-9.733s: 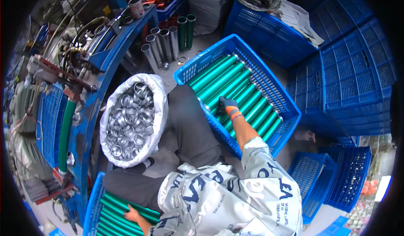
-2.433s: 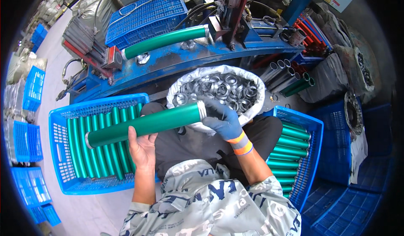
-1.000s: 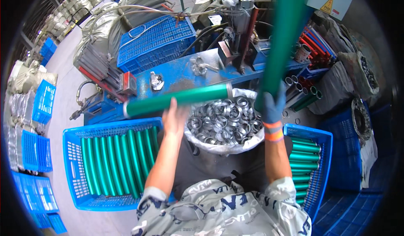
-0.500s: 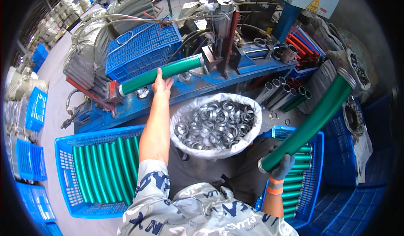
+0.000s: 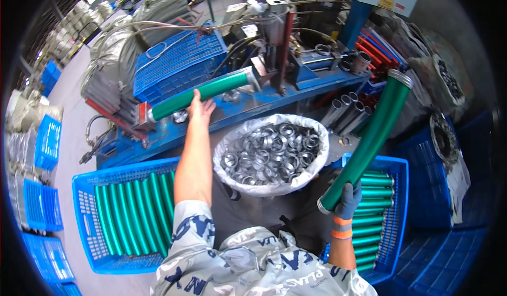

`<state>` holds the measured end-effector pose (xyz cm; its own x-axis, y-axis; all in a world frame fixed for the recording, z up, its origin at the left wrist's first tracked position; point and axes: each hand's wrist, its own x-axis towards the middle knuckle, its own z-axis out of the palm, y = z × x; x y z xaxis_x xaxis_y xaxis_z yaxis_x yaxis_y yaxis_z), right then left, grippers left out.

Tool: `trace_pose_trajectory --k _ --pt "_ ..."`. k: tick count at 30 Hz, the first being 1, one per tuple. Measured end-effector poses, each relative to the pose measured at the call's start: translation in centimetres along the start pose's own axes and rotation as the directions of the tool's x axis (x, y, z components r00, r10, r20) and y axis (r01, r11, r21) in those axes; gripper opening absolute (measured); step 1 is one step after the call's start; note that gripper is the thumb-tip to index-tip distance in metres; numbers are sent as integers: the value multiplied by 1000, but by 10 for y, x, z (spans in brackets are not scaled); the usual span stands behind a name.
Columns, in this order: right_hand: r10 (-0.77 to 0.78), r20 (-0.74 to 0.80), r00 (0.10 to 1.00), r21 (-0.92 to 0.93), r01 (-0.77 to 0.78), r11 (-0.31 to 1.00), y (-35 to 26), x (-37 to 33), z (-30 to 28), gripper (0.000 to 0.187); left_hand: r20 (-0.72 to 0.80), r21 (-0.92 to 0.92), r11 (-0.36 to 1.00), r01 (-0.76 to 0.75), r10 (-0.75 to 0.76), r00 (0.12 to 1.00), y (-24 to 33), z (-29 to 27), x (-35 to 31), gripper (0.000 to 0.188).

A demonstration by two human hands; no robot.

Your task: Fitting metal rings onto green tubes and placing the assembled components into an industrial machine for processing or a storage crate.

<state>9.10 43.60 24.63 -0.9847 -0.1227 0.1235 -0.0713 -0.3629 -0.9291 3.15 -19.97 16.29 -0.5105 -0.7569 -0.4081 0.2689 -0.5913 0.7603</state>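
Just beyond the person's knees stands a rounded, white-lined container [image 5: 253, 191], heaped with loose silvery metal rings [image 5: 272, 153]. Left of this container is a blue perforated plastic crate [image 5: 87, 227] filled with a row of shiny green tubes [image 5: 134, 217] lying side by side; to its right another blue plastic crate [image 5: 398, 206] bears more green tubes [image 5: 369, 224], partly hidden by the right forearm. Past the container's far side runs a worn blue metal bench [image 5: 248, 106], and on it lies a long green cylinder with a silvery collar [image 5: 224, 86], set between a red-edged metal block [image 5: 141, 114] and an angled metal plate [image 5: 262, 68]. The bare left hand [image 5: 200, 108] touches the near side of this cylinder, thumb raised against it and fingers spread. Right of the container, the grey-gloved right hand [image 5: 348, 198] has its fingers wrapped around the lower end of a tilted green pipe with metal ends [image 5: 375, 135]; some fingertips are hidden. A second ago the left hand held its cylinder in the air above the container's near-left area; now that piece rests on the bench. Half a second ago the pipe leaned farther rightward from the container; now it stands steeper.
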Motion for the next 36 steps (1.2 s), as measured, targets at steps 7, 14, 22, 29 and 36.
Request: trace_pose_trajectory --k 7,14,22,29,36 --pt "73 -216 974 -77 -91 993 -15 -6 -73 41 106 84 988 -128 119 987 -15 -56 -85 73" --pt "-149 -471 870 -349 -29 937 28 -13 -257 40 -96 735 480 -479 773 627 39 -399 -138 55" --pt "-140 -827 544 -562 -804 194 102 -102 -424 87 196 882 -465 78 512 836 -84 -497 -311 97" --pt "59 -895 442 -375 -819 434 175 -102 -438 97 -167 865 -382 324 389 906 -84 -447 -307 102" --pt "476 -493 728 -829 -559 -3 207 -98 -450 73 74 990 -140 -6 491 868 -98 -445 -303 84"
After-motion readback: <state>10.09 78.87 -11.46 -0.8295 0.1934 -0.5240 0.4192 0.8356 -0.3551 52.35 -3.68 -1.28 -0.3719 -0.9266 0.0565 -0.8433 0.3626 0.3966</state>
